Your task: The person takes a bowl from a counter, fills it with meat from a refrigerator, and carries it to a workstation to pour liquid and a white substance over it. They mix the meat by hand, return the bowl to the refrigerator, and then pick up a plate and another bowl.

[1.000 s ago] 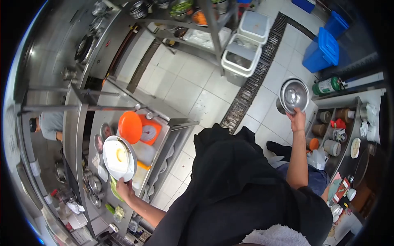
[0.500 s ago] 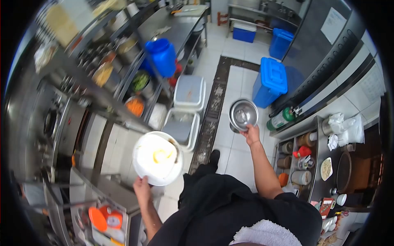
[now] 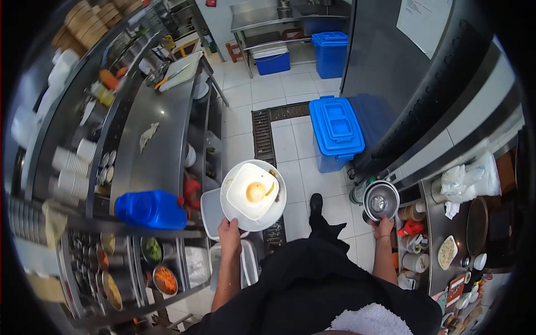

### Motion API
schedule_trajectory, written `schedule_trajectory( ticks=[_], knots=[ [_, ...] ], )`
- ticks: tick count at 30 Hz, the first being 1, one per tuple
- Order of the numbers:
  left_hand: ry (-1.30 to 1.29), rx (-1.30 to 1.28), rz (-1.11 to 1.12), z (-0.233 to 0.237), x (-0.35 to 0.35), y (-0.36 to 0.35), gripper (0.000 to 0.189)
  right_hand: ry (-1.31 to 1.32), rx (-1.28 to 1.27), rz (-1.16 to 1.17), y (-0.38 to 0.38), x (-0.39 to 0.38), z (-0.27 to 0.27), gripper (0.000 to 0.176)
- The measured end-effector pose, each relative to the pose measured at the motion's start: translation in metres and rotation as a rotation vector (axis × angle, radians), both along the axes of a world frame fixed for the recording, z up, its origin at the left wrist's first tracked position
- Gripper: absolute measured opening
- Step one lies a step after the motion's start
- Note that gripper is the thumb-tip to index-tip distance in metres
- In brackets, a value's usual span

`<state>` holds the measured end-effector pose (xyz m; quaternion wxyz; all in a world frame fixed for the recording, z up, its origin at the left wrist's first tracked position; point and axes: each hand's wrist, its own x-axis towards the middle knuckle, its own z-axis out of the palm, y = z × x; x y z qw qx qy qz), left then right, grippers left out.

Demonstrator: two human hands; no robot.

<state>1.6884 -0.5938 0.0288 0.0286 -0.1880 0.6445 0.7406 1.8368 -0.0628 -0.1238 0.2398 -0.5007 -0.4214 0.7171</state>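
My left hand (image 3: 229,231) is closed on the near rim of a round white plate (image 3: 279,207). On that plate rests a squarish white bowl (image 3: 241,188) with brown liquid or residue and a yellowish streak inside. My right hand (image 3: 383,226) grips the near edge of a round steel bowl (image 3: 382,201), its inside facing up; a second rim seems to show beneath it. Both hands are held out in front of my body, well apart, above the tiled floor.
A lidded blue bin (image 3: 337,128) stands ahead, beside a dark tall unit. A steel table (image 3: 148,167) and a shelf with a blue jug (image 3: 151,209) and shredded carrot (image 3: 165,279) line the left. A drain grate (image 3: 262,137) crosses the floor. To the right is a steel counter (image 3: 432,251).
I have moved forward along the aisle and the view has turned. The blue bin is closer, and the shelf of vegetables is now beside me. Both hands keep their hold.
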Motion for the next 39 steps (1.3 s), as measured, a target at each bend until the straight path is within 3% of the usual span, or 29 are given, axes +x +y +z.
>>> schedule_trajectory(
  ticks=[3,7,9,11,15,20,23,26,32,39],
  knots=[
    [-0.043,-0.029,0.041,0.001,-0.073,0.038,0.026,0.005,-0.012,-0.053,0.040,-0.065,-0.053,0.048],
    [-0.111,-0.035,0.076,0.001,-0.162,0.078,0.028,-0.053,-0.017,-0.050,0.061,-0.213,-0.025,0.047],
    [-0.124,-0.002,0.106,0.005,-0.203,0.091,0.026,0.079,-0.017,0.131,0.080,-0.291,-0.019,0.046],
    [-0.126,0.010,0.123,0.007,-0.238,0.105,0.026,0.010,0.027,0.121,0.088,-0.380,-0.004,0.040],
    [-0.162,-0.013,0.183,0.008,-0.326,0.125,0.026,0.176,0.052,0.263,0.098,-0.539,0.039,0.039],
    [-0.152,-0.060,0.251,-0.002,-0.453,0.134,0.024,0.208,0.033,0.284,0.114,-0.699,0.038,0.039],
    [-0.147,-0.027,0.259,-0.008,-0.532,0.130,0.027,0.189,-0.019,0.255,0.132,-0.767,0.003,0.043],
    [-0.094,0.023,0.243,-0.008,-0.639,0.136,0.031,0.141,-0.081,0.085,0.140,-0.823,0.007,0.042],
    [-0.126,-0.026,0.222,0.011,-0.825,0.144,0.030,-0.065,-0.029,-0.002,0.177,-0.920,-0.004,0.041],
    [-0.127,0.025,0.305,0.002,-1.015,0.193,0.025,-0.028,0.074,0.130,0.193,-1.112,0.013,0.039]
  ],
)
